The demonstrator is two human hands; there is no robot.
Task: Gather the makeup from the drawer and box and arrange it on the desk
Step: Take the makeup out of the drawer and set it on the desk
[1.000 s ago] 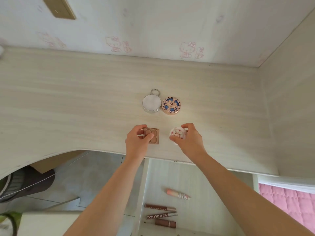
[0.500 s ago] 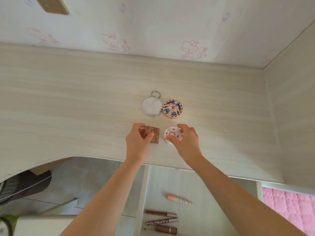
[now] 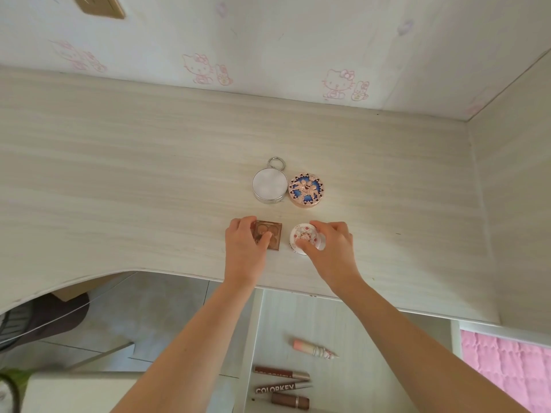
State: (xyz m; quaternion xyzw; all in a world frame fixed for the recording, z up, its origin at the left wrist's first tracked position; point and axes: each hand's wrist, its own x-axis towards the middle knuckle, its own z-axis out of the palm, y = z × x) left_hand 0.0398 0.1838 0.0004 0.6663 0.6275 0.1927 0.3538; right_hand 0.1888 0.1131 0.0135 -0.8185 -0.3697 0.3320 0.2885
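Grips with the left hand (image 3: 243, 245) a square brown see-through eyeshadow palette (image 3: 274, 236), flat on the pale wood-grain surface (image 3: 119, 189), thumb laid across the lid, fingers curled over the far edge. Pinches with the right hand (image 3: 331, 248) a small round white compact with a pink flowered lid (image 3: 301, 235), thumb on the near rim, fingers round the far side. Looks seated on the surface, though hard to say whether tipped up a touch at the near edge.

Sets the two just beside each other, parted by a narrow gap, as a front row. Lines them up below a back row: a round silver compact with a ring loop (image 3: 269, 184) touching a round rose-gold compact with a blue flowered lid (image 3: 306, 189). Likely grips both in order to square the pair against that back row, left under left and right under right, making a tidy two-by-two block. Leaves bare surface on either side for more.

Not done with the gathering. Waiting in the open white drawer (image 3: 357, 317) below the front edge: a pink-and-white tube (image 3: 313, 348) and three brown lip tubes (image 3: 281, 388) lying side by side nearer the body. No box in view.

Next, probably lets go of both and reaches down into the drawer. Worth releasing gently, for fear of nudging the round compact out of line.
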